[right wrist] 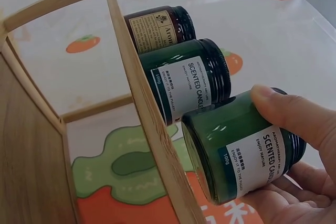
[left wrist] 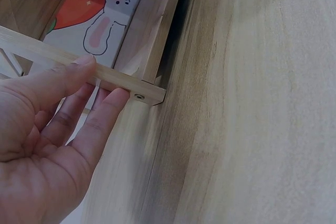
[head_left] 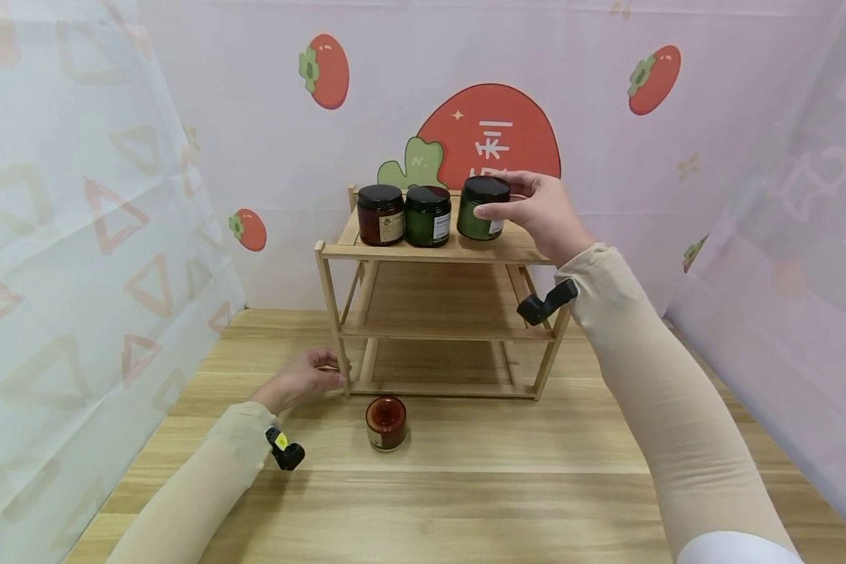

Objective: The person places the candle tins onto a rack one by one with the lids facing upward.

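My right hand [head_left: 546, 215] grips a green scented candle jar [right wrist: 236, 153] with a black lid and white label, thumb on one side and fingers on the other. It is over the top board of a wooden shelf rack [head_left: 447, 251]; whether its base touches cannot be told. To its left on that board stand another green candle jar [head_left: 428, 219] and a brown candle jar [head_left: 381, 219]. Part of a dark reddish jar shows behind them. My left hand [left wrist: 58, 119] pinches the rack's front left post [left wrist: 113, 76] near its foot.
A small red-brown jar [head_left: 386, 427] stands on the wooden table [head_left: 479, 509] in front of the rack's lower left corner. The rack has a middle board [head_left: 451, 333] and a bottom level. White printed cloth [head_left: 282, 141] hangs behind and at both sides.
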A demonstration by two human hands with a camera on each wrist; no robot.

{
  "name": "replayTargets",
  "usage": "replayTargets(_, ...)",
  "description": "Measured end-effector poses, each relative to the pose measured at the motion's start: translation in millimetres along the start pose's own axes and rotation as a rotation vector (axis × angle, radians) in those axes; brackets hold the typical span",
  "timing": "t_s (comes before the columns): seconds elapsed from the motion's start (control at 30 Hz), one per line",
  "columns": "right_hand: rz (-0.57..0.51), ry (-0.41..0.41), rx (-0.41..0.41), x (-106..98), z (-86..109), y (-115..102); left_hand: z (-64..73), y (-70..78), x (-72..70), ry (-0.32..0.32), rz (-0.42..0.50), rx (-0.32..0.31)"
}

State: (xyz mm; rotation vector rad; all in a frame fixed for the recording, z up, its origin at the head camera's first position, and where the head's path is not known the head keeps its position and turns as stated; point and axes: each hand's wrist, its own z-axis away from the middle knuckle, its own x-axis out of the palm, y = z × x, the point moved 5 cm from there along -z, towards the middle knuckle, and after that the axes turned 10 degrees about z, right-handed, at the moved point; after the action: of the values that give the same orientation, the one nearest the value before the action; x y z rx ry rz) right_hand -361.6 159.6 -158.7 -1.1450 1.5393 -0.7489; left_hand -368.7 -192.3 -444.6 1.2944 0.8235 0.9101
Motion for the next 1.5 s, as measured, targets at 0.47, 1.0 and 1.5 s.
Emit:
replayTargets(0.47, 0.041, -0.009, 0.037, 3.1, -4.3, 6.8, 0.5, 0.8, 2.0, 0.006, 0.002, -0.011)
replayTargets(1.0, 0.095, -0.017, 0.065, 7.9, -8.1, 12.0, 0.5, -0.7, -0.1, -0.016, 0.020, -0.006)
replayTargets(1.5, 0.139, -0.025, 0.065, 10.8, -8.8, 9.9, 1.0, -0.5, 0.8, -0.013, 0.014, 0.000)
